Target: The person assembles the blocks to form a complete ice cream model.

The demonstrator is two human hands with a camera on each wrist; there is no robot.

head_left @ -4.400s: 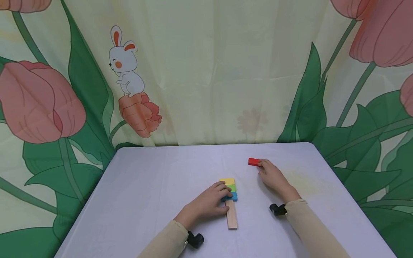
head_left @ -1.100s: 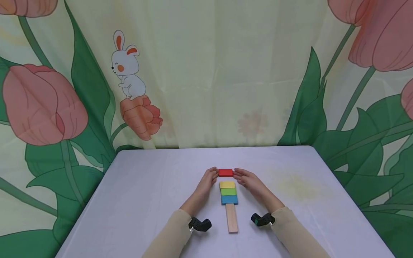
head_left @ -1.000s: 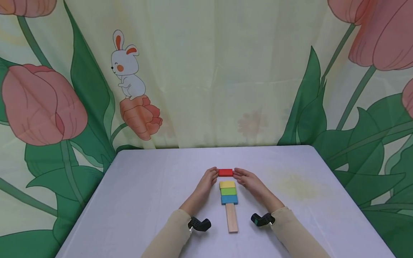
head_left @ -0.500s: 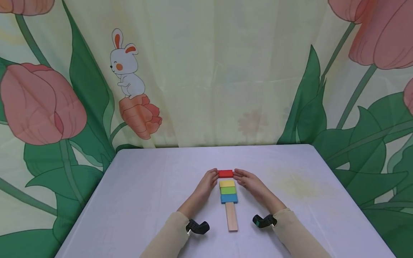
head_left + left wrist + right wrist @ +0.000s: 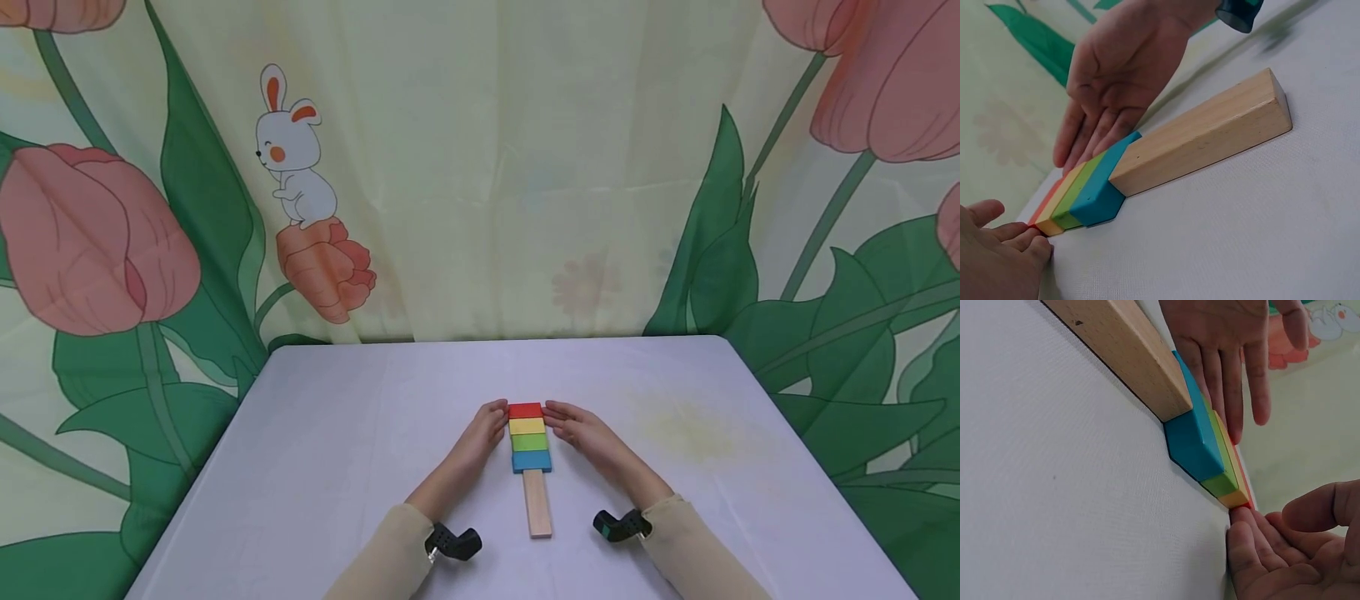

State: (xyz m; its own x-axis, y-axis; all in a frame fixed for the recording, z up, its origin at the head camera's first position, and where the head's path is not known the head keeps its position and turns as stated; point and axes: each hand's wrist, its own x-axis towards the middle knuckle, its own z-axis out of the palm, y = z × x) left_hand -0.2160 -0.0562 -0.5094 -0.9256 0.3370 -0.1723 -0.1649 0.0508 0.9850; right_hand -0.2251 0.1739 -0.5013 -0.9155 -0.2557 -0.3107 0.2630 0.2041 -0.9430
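Observation:
Four flat blocks lie in a row on the white table (image 5: 337, 433): red (image 5: 525, 410) farthest from me, then yellow (image 5: 527, 426), green (image 5: 529, 442) and blue (image 5: 532, 461). A plain wooden stick (image 5: 537, 502) runs from the blue block toward me. My left hand (image 5: 486, 423) lies flat against the left side of the row, fingers straight, fingertips at the red block. My right hand (image 5: 573, 423) mirrors it on the right side. The left wrist view shows the stick (image 5: 1210, 134), the blue block (image 5: 1100, 187) and my right hand (image 5: 1116, 81) along the row.
A curtain (image 5: 480, 167) printed with tulips and a rabbit hangs right behind the table's far edge. The tabletop has a faint yellow stain (image 5: 690, 429) to the right. A small black camera mount sits at each wrist.
Both hands have slid the red block toward me, closing its gap to the yellow block. Before that, my right hand fetched it from the far right while my left rested on the row.

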